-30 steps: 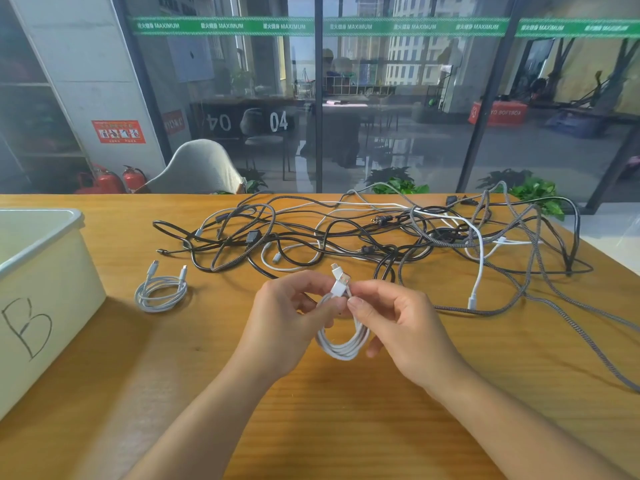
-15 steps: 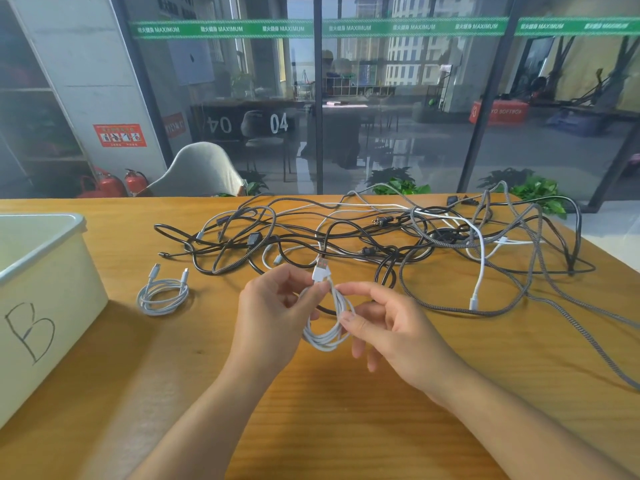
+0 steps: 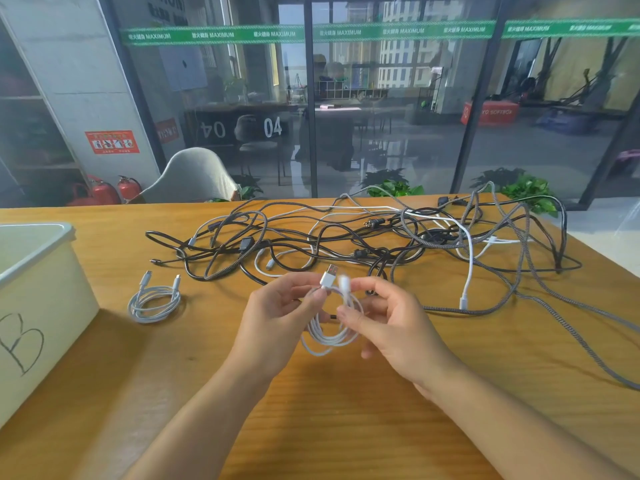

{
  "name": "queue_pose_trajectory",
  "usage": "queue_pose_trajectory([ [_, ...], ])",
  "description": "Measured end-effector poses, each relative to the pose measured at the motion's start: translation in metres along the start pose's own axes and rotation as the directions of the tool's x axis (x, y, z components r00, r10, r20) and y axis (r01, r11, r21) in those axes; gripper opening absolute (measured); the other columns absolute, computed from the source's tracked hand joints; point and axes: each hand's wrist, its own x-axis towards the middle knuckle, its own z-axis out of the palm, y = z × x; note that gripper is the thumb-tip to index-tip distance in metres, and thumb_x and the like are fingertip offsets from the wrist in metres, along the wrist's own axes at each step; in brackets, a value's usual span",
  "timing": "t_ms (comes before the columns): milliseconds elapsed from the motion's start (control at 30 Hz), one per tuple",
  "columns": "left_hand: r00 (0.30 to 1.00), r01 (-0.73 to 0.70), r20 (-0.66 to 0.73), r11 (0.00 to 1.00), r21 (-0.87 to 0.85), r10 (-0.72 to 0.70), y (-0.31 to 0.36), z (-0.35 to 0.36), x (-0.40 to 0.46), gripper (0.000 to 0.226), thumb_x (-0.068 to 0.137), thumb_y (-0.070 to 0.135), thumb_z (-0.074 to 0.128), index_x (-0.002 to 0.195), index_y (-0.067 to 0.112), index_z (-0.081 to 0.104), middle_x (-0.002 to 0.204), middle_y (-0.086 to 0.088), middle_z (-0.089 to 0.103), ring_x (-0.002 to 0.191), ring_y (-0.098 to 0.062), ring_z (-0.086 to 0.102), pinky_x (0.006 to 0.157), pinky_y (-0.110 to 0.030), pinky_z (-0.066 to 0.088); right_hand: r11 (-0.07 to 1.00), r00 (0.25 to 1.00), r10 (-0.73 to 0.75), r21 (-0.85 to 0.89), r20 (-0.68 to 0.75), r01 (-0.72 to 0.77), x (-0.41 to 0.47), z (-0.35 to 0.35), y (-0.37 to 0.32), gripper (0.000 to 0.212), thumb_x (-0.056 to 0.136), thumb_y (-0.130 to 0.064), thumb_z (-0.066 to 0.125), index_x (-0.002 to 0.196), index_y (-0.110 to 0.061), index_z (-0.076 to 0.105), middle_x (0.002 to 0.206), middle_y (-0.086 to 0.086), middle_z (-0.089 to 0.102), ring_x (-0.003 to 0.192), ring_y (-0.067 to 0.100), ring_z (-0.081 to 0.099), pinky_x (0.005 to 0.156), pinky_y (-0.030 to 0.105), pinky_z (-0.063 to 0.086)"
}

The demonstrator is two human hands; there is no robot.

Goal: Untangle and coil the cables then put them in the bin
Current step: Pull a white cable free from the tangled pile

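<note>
**White USB cable held coiled between both hands above the table**

A white USB cable is held up in front of the camera, wound into a small loop that hangs just above the wooden table. The coil is pinched near its top by the left hand, thumb and fingertips closed on the strands just under the USB-A plug, which points up and away. The right side of the loop is gripped by the right hand, fingers curled round the strands; the cable's other end beside the plug is blurred and cannot be made out clearly.

Behind the hands, a big tangle of cables is spread across the far half of the table: black cords, grey braided ones and a few white leads, all crossed over each other. A braided grey cable is seen trailing from that heap toward the right edge.

To the left, a second coiled cable, pale grey-white, is laid flat on the table with both connectors sticking out toward the far side. It is well apart from the hands and near the bin, a cream plastic tub at the left edge marked with a hand-drawn letter B. What is inside the bin cannot be seen.
</note>
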Motion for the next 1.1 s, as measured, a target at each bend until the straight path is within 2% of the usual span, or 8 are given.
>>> queue_pose_trajectory([
  [133, 0.991, 0.079, 0.117, 0.994, -0.069, -0.071, -0.0024, 0.0013, 0.0004, 0.019, 0.104, 0.020, 0.060, 0.118, 0.020, 0.072, 0.096, -0.006, 0.078, 0.083, -0.025, 0.072, 0.080, -0.039, 0.056, 0.999, 0.999, -0.001, 0.036, -0.035, 0.002, 0.0026, -0.0029, 0.0015, 0.028, 0.095, -0.012, 0.074, 0.120, -0.021, 0.068, 0.096, 0.007, 0.079, 0.085, 0.023, 0.076, 0.058, 0.033, 0.058],
  [267, 0.989, 0.086, 0.133, 0.991, -0.099, -0.072, -0.0047, 0.0011, 0.0019, 0.020, 0.106, 0.019, 0.056, 0.117, 0.020, 0.073, 0.085, -0.007, 0.068, 0.079, -0.022, 0.065, 0.079, -0.042, 0.051, 0.998, 1.000, 0.020, 0.067, -0.007, -0.020, 0.0035, -0.0033, 0.0021, 0.028, 0.096, -0.013, 0.073, 0.122, -0.023, 0.068, 0.100, 0.013, 0.077, 0.090, 0.029, 0.075, 0.059, 0.033, 0.059],
  [367, 0.987, 0.094, 0.139, 0.988, -0.120, -0.078, -0.0067, 0.0018, 0.0026, 0.022, 0.106, 0.023, 0.054, 0.115, 0.024, 0.074, 0.083, -0.006, 0.063, 0.079, -0.022, 0.061, 0.081, -0.044, 0.047, 0.997, 1.000, 0.018, 0.072, -0.020, -0.017, 0.0037, -0.0014, 0.0014, 0.025, 0.098, -0.017, 0.071, 0.121, -0.024, 0.069, 0.097, 0.012, 0.077, 0.085, 0.025, 0.075, 0.058, 0.032, 0.058],
  [567, 0.975, 0.172, 0.191, 0.935, -0.309, -0.116, -0.0011, 0.0048, 0.0004, 0.034, 0.108, 0.033, 0.047, 0.119, 0.013, 0.071, 0.080, -0.003, 0.044, 0.071, -0.017, 0.042, 0.075, -0.031, 0.038, 0.998, 0.998, -0.009, 0.058, -0.062, 0.013, 0.0020, 0.0014, 0.0024, 0.019, 0.099, -0.020, 0.070, 0.114, -0.028, 0.077, 0.097, 0.007, 0.078, 0.087, 0.017, 0.073, 0.056, 0.031, 0.057],
  [700, 0.981, 0.162, 0.160, 0.919, -0.360, -0.110, 0.0009, 0.0071, 0.0003, 0.036, 0.110, 0.030, 0.042, 0.114, 0.016, 0.075, 0.077, -0.001, 0.039, 0.068, -0.015, 0.033, 0.069, -0.027, 0.033, 0.999, 0.992, -0.023, 0.036, -0.127, 0.028, 0.0033, 0.0027, 0.0028, 0.013, 0.100, -0.018, 0.069, 0.107, -0.024, 0.078, 0.095, 0.004, 0.078, 0.089, 0.018, 0.075, 0.060, 0.033, 0.059],
  [900, 0.988, 0.155, 0.073, 0.923, -0.353, -0.138, 0.0028, 0.0067, 0.0013, 0.035, 0.111, 0.020, 0.040, 0.118, 0.008, 0.072, 0.069, 0.002, 0.030, 0.060, -0.012, 0.026, 0.059, -0.023, 0.024, 0.997, 0.971, -0.073, 0.013, -0.229, 0.078, 0.0040, -0.0004, 0.0007, 0.011, 0.101, -0.010, 0.066, 0.106, -0.016, 0.073, 0.093, -0.001, 0.081, 0.083, 0.017, 0.079, 0.062, 0.034, 0.061],
  [1000, 0.988, 0.156, 0.075, 0.912, -0.380, -0.138, 0.0027, 0.0054, 0.0013, 0.035, 0.111, 0.020, 0.040, 0.122, 0.005, 0.069, 0.069, 0.002, 0.029, 0.057, -0.012, 0.025, 0.063, -0.029, 0.024, 0.997, 0.975, -0.069, 0.030, -0.211, 0.077, 0.0047, -0.0010, 0.0001, 0.013, 0.099, -0.009, 0.068, 0.108, -0.017, 0.073, 0.092, 0.001, 0.080, 0.081, 0.018, 0.078, 0.062, 0.033, 0.061],
  [1100, 0.984, 0.177, 0.082, 0.901, -0.397, -0.157, 0.0013, 0.0021, 0.0011, 0.035, 0.111, 0.021, 0.040, 0.122, 0.006, 0.070, 0.071, 0.001, 0.026, 0.058, -0.014, 0.022, 0.066, -0.034, 0.023, 0.995, 0.985, -0.020, 0.088, -0.171, 0.036, 0.0049, -0.0028, -0.0033, 0.024, 0.096, -0.011, 0.072, 0.117, -0.019, 0.068, 0.091, 0.007, 0.080, 0.082, 0.019, 0.077, 0.063, 0.032, 0.061],
])
